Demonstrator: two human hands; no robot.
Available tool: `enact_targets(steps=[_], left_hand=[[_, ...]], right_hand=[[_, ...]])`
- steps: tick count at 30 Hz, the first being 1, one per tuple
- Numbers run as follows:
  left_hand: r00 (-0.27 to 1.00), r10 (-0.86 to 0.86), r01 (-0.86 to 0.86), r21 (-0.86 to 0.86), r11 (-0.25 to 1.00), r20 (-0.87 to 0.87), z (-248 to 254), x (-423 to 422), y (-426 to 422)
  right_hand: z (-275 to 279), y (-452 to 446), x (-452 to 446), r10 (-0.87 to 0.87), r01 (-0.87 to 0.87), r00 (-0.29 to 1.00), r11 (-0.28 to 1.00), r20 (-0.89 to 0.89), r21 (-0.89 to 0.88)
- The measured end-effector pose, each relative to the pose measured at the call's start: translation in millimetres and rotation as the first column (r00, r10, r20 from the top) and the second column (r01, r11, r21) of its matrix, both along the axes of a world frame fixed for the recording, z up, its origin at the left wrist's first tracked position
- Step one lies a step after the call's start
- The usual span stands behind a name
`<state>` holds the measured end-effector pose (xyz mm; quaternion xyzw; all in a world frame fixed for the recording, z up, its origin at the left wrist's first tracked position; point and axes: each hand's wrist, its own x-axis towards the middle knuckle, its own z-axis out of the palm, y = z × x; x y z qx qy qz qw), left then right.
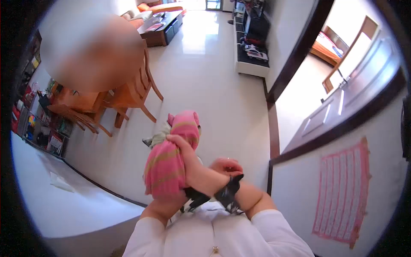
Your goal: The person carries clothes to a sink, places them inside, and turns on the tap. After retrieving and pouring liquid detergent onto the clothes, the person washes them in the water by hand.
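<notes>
A rolled bundle of pink cloth with yellow-green stripes hangs in front of my body, with a pale green cloth at its middle. My right hand is wrapped round the bundle near its middle. Black material with loose ends lies around my right wrist. Beyond my right forearm shows my left hand, its fingers curled; what they hold, if anything, is hidden. My left forearm passes beneath the bundle and my right arm.
Wooden chairs and a wooden table stand at the left, near shelves. A low black-and-white cabinet runs along the right wall. An open door and a pink-lined chart are at the right.
</notes>
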<state>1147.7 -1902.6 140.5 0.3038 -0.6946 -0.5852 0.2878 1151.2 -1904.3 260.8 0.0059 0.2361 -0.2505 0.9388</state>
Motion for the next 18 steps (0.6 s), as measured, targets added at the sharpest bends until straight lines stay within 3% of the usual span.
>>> enact_targets(steps=[1, 3, 4, 5, 7, 8, 10, 12, 14, 16, 18], left_hand=[[1.000, 0.010, -0.010, 0.008, 1.000, -0.001, -15, 10, -32], [0.982, -0.041, -0.038, -0.406, 0.913, -0.183, -31, 36, -115], [0.981, -0.048, -0.037, -0.421, 0.906, -0.189, -24, 50, -149], [0.971, 0.113, -0.160, -0.222, 0.962, -0.212, -17, 62, -181], [0.890, 0.426, -0.393, 0.203, 0.897, -0.162, 1, 80, -217], [0.887, 0.429, -0.396, 0.197, 0.897, -0.168, 15, 88, -256], [0.898, 0.438, -0.440, -0.067, 0.896, -0.043, 39, 105, -317], [0.885, 0.459, -0.465, -0.158, 0.871, -0.075, 54, 111, -391], [0.839, 0.535, -0.517, -0.441, 0.733, -0.094, 62, 115, -458], [0.842, 0.524, -0.525, -0.411, 0.745, -0.125, 54, 120, -530], [0.854, 0.493, -0.517, -0.180, 0.836, -0.165, 51, 125, -606]], right_hand=[[-10, -38, 11, 0.025, -0.025, 1.000, 1.000, -0.013, -0.002], [-21, -124, 20, -0.028, 0.026, 0.997, 0.999, -0.067, -0.035], [-20, -173, 23, -0.086, 0.078, 0.988, 0.994, -0.126, -0.071], [-20, -232, 28, -0.081, 0.070, 0.986, 0.995, -0.143, -0.076], [-23, -321, 36, -0.259, 0.234, 0.956, 0.956, -0.138, -0.177], [-22, -371, 38, -0.256, 0.229, 0.957, 0.956, -0.139, -0.185], [-25, -452, 37, -0.403, 0.395, 0.914, 0.867, 0.042, -0.304], [-26, -541, 42, -0.472, 0.457, 0.881, 0.839, 0.022, -0.296], [-27, -621, 49, -0.534, 0.511, 0.846, 0.803, 0.010, -0.306], [-33, -691, 59, -0.563, 0.539, 0.826, 0.779, 0.021, -0.319], [-47, -767, 71, -0.532, 0.525, 0.844, 0.790, 0.074, -0.318]])
